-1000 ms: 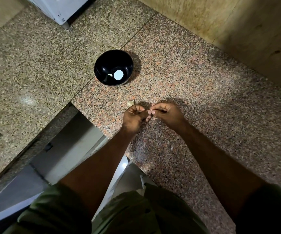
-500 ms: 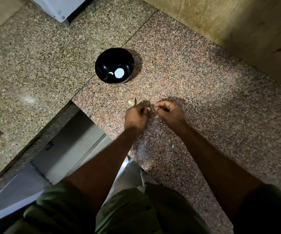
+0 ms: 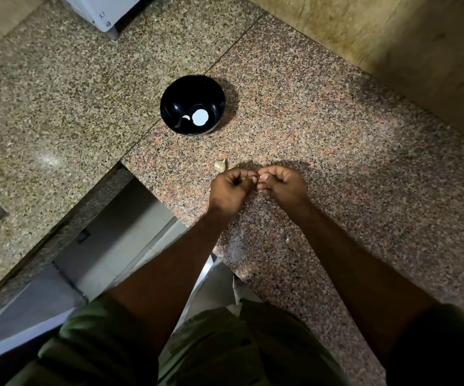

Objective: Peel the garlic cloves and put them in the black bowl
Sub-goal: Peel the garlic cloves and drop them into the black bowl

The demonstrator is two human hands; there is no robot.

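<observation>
The black bowl (image 3: pixel 192 104) stands on the granite counter (image 3: pixel 322 140); inside lie a small peeled garlic clove (image 3: pixel 187 117) and a round white spot. An unpeeled garlic piece (image 3: pixel 221 165) lies on the counter just left of my hands. My left hand (image 3: pixel 229 188) and my right hand (image 3: pixel 282 185) meet fingertip to fingertip below the bowl, both with curled fingers pinching a small garlic clove (image 3: pixel 255 177) that is almost wholly hidden between them.
A white appliance (image 3: pixel 102 9) stands at the counter's far edge. A wooden wall panel (image 3: pixel 392 37) runs along the right. Bits of garlic skin (image 3: pixel 286 239) lie between my forearms. The counter's cut-out edge (image 3: pixel 130 174) drops off to the left of my left hand.
The hands stay joined at the fingertips on the clove and have shifted only slightly. The loose garlic piece beside the left hand is more exposed.
</observation>
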